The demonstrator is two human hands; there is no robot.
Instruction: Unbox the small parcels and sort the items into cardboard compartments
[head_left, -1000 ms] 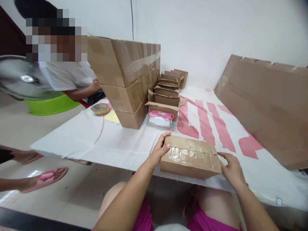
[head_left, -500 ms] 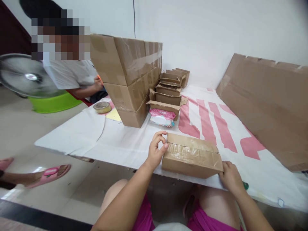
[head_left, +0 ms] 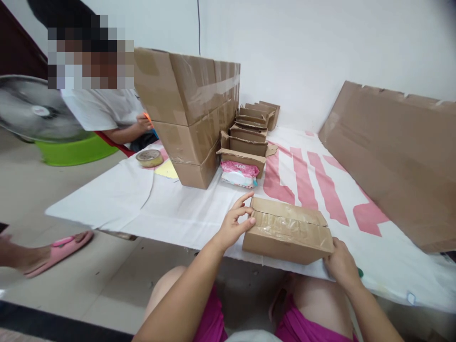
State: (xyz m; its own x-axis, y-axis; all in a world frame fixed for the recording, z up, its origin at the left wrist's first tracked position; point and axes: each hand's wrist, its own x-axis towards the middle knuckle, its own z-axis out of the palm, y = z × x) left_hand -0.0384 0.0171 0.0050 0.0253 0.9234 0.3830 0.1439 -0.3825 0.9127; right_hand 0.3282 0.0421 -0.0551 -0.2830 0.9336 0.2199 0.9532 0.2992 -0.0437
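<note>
A small cardboard box [head_left: 287,240] lies in front of me at the table's near edge, clear tape along its top seam. My left hand [head_left: 237,221] is at its left end, fingers apart, with the thumb by the top edge. At the right end, my right hand [head_left: 340,261] has its fingers curled against the lower corner; the fingertips are partly hidden. Beside that hand, a small green object [head_left: 360,273] shows only in part.
Taped boxes [head_left: 203,114] form a tall stack behind, beside a row of open cartons [head_left: 245,147] and a pink wipes pack [head_left: 239,175]. A tape roll [head_left: 149,158] lies left. Large cardboard [head_left: 395,161] stands right. A person [head_left: 107,111] sits near a fan [head_left: 39,111].
The box has shifted slightly to the right in view. My left fingers have spread and straightened at its left end. The other person's foot has moved left.
</note>
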